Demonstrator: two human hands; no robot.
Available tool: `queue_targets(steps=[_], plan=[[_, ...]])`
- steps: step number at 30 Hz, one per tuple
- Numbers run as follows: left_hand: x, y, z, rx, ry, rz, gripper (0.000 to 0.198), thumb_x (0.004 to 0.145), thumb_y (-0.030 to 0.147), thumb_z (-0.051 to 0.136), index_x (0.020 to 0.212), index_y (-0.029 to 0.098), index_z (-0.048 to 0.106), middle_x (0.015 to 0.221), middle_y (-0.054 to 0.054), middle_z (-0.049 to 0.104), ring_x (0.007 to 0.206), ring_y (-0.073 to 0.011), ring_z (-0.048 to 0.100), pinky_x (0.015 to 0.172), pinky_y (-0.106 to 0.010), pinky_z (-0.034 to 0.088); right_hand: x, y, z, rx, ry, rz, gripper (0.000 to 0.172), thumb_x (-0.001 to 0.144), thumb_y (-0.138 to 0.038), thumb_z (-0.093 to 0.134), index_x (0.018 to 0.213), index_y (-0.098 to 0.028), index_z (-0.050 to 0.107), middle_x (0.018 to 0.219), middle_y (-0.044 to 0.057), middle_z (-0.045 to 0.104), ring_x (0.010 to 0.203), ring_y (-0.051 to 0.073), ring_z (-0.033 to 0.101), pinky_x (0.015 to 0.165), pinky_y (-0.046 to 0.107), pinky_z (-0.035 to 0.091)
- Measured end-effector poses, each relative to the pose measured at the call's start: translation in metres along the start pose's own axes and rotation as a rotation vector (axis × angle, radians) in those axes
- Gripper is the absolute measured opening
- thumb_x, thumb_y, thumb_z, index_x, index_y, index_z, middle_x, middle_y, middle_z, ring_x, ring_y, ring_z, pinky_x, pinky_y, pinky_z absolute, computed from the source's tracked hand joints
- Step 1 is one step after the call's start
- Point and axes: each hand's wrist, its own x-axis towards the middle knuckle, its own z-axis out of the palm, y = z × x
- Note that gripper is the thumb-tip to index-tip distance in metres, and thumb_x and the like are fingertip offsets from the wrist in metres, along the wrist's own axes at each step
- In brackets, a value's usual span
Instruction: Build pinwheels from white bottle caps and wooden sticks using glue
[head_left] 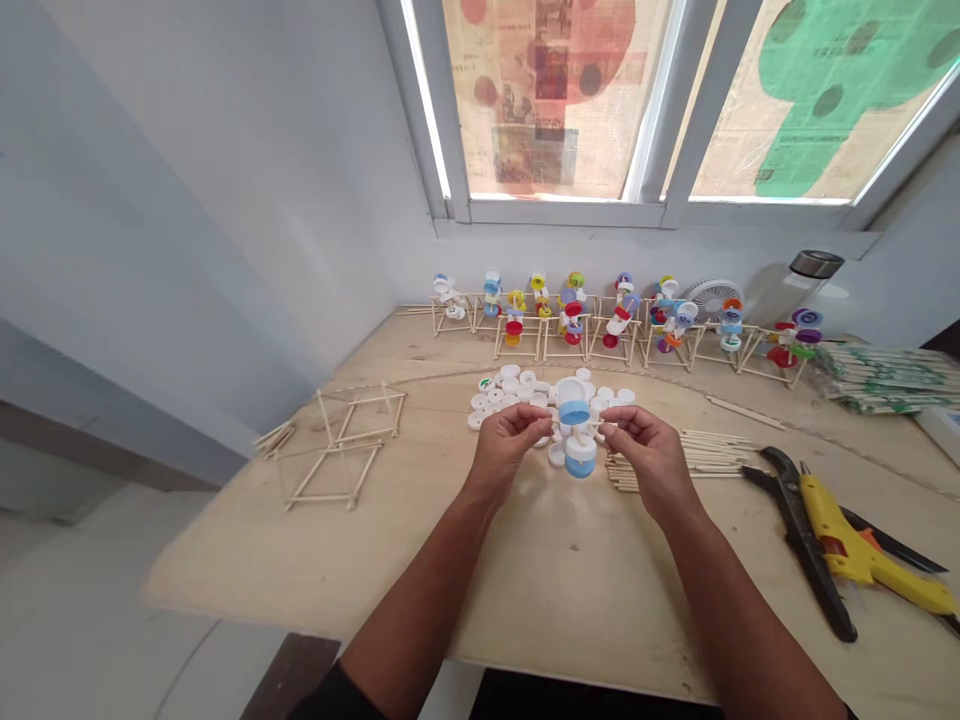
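Between my hands, above the table, is a bottle-cap wheel [580, 458] of white and light-blue caps on thin sticks. My left hand [514, 445] pinches the left end of its stick between thumb and fingertips. On the other side, my right hand [646, 450] pinches the right end in the same way. Loose white bottle caps [495, 398] are spread on the table just behind the wheel, partly hidden by it and my hands. A bundle of thin wooden sticks [716, 452] lies beside my right hand.
Stick frames bearing colourful cap wheels [574, 325] line the back wall. Bare stick frames [334, 475] stand at left. A yellow glue gun [844, 530] and black-handled cutters [806, 545] lie right. Behind are a small fan [714, 300], a bottle [806, 285] and packaged sticks [877, 375].
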Motion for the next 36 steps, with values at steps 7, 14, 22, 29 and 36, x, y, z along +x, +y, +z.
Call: queue_targets(steps=[7, 14, 22, 29, 36], plan=[[-0.0012, 0.0016, 0.0004, 0.106, 0.022, 0.051, 0.023, 0.069, 0.035, 0.068, 0.058, 0.016, 0.062, 0.057, 0.001, 0.059, 0.062, -0.0115, 0.053, 0.069, -0.025, 0.042, -0.0013, 0.0032, -0.0001, -0.06, -0.034, -0.046, 0.022, 0.071, -0.038, 0.068, 0.074, -0.016, 0.065, 0.064, 0.001, 0.061, 0.058, 0.011, 0.051, 0.057, 0.024, 0.04], [-0.0022, 0.0009, 0.0018, 0.214, 0.062, 0.033, 0.043, 0.076, 0.045, 0.057, 0.044, 0.017, 0.05, 0.042, 0.003, 0.046, 0.047, -0.009, 0.041, 0.054, -0.023, 0.034, -0.0023, 0.0063, 0.0005, -0.237, -0.044, -0.069, 0.04, 0.08, -0.048, 0.057, 0.056, -0.016, 0.057, 0.046, -0.003, 0.047, 0.044, 0.008, 0.037, 0.045, 0.023, 0.028], [-0.0024, -0.0022, 0.0001, 0.231, 0.047, 0.04, 0.043, 0.078, 0.043, 0.056, 0.045, 0.016, 0.048, 0.043, 0.004, 0.043, 0.046, -0.0083, 0.038, 0.052, -0.022, 0.031, -0.0038, 0.0064, 0.0009, -0.25, -0.042, -0.092, 0.043, 0.081, -0.047, 0.054, 0.052, -0.016, 0.052, 0.043, -0.004, 0.042, 0.044, 0.008, 0.036, 0.046, 0.023, 0.026], [-0.0018, 0.0019, 0.0007, 0.202, 0.017, 0.061, 0.034, 0.073, 0.039, 0.062, 0.05, 0.017, 0.052, 0.049, 0.003, 0.052, 0.052, -0.0092, 0.045, 0.059, -0.023, 0.037, -0.0013, 0.006, 0.001, -0.16, -0.034, -0.072, 0.036, 0.081, -0.043, 0.056, 0.057, -0.017, 0.052, 0.049, -0.004, 0.043, 0.047, 0.008, 0.034, 0.047, 0.023, 0.026], [-0.0011, -0.001, -0.0005, 0.143, 0.026, 0.077, 0.02, 0.066, 0.034, 0.07, 0.066, 0.016, 0.061, 0.06, 0.001, 0.058, 0.059, -0.0113, 0.052, 0.061, -0.024, 0.042, 0.001, 0.0058, 0.0003, -0.069, -0.01, -0.028, 0.028, 0.074, -0.043, 0.063, 0.063, -0.017, 0.056, 0.056, -0.003, 0.051, 0.05, 0.009, 0.041, 0.048, 0.022, 0.032]])
